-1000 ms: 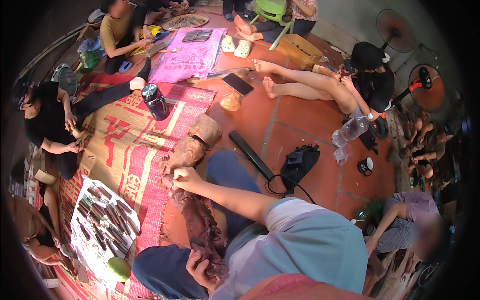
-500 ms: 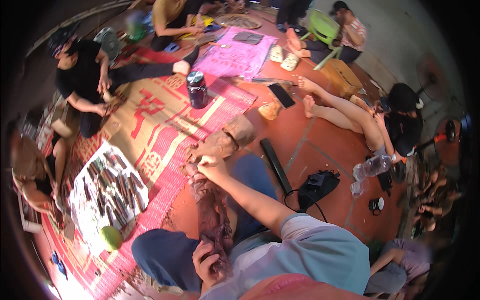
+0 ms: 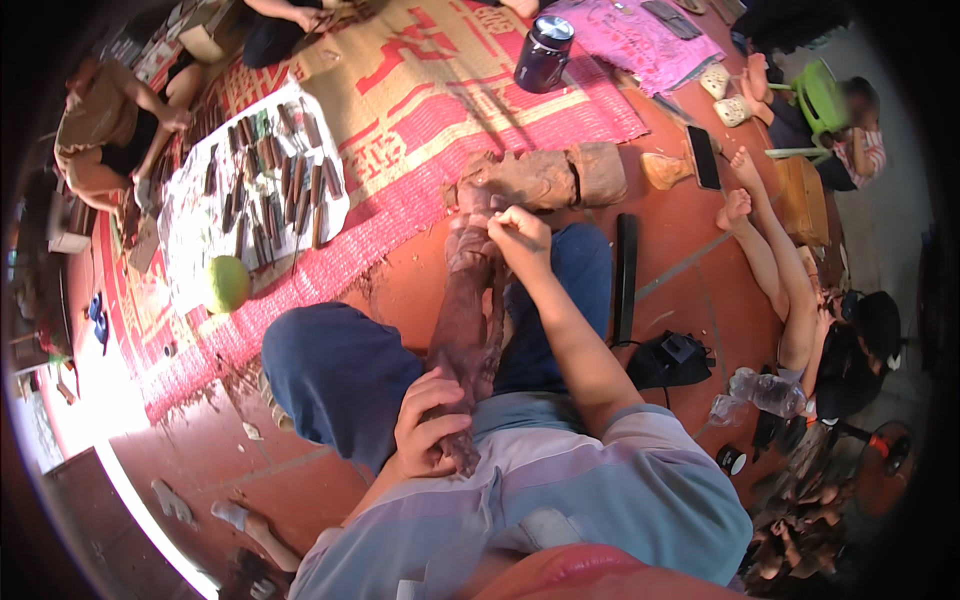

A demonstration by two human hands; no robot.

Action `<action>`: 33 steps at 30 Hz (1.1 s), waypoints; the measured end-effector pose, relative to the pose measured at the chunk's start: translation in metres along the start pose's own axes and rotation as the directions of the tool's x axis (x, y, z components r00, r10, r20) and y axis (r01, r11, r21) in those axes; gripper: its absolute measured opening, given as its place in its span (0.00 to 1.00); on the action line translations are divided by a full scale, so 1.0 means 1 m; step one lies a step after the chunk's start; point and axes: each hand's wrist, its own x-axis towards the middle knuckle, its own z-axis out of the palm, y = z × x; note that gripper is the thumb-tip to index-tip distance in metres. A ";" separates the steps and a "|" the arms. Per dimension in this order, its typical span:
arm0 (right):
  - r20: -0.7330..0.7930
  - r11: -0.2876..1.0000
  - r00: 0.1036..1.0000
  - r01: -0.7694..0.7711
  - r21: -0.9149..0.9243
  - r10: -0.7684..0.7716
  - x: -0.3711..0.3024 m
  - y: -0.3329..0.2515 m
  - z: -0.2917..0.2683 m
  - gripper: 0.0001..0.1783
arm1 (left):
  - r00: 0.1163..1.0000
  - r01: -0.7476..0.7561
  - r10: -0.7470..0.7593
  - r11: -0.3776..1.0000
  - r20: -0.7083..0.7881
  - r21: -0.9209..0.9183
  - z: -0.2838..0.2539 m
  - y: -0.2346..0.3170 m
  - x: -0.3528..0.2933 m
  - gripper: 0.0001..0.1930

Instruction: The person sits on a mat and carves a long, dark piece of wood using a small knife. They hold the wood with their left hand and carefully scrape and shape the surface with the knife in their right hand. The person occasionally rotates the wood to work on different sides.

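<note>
A long, dark reddish-brown wood carving [image 3: 462, 325] lies between my bent knees, its near end close to my shirt. Around that near end my left hand [image 3: 428, 422] is closed, fingers spread over the wood. Farther up, my right hand [image 3: 522, 240] is pinched closed against the carving's far part; whatever sits between its fingertips is hidden. Just beyond, a rough brown wood block [image 3: 530, 180] lies crosswise on the floor, with a second chunk [image 3: 600, 174] at its right end. The carving's far end meets the block.
Left, a white sheet [image 3: 185, 240] bears several carving tools and a green round fruit [image 3: 227, 284]. A dark flask [image 3: 545, 55] stands on the red and yellow mat [image 3: 400, 130]. Right lie a black bar [image 3: 625, 280], a phone [image 3: 704, 158] and a black pouch [image 3: 670, 360]. Several people sit around.
The view has swung, so the mat and tools sit higher and the carving more upright in the picture. My left hand still grips the near end; my right hand stays at the far part.
</note>
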 end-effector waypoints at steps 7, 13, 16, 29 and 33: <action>-0.079 0.985 0.988 0.126 -0.114 -0.136 0.002 0.003 0.005 0.08 | 1.000 0.021 -0.021 1.000 0.015 0.011 0.000 0.002 0.002 0.16; -0.046 1.000 0.999 0.006 -0.029 -0.007 0.019 0.000 -0.003 0.07 | 0.999 0.032 -0.031 0.999 0.034 -0.033 0.001 0.003 0.005 0.16; -0.001 0.995 1.000 -0.014 -0.097 0.014 0.003 -0.010 -0.003 0.07 | 0.998 0.052 -0.052 0.998 0.029 -0.018 -0.003 0.004 0.006 0.16; -0.014 1.000 1.000 -0.015 -0.022 0.015 0.019 -0.004 0.001 0.07 | 0.998 0.043 -0.041 0.998 0.043 -0.040 -0.002 0.003 0.004 0.17; 0.037 0.996 0.999 -0.034 -0.085 0.038 0.009 -0.008 -0.006 0.06 | 0.998 0.052 -0.050 0.997 0.044 -0.049 -0.003 0.004 0.006 0.16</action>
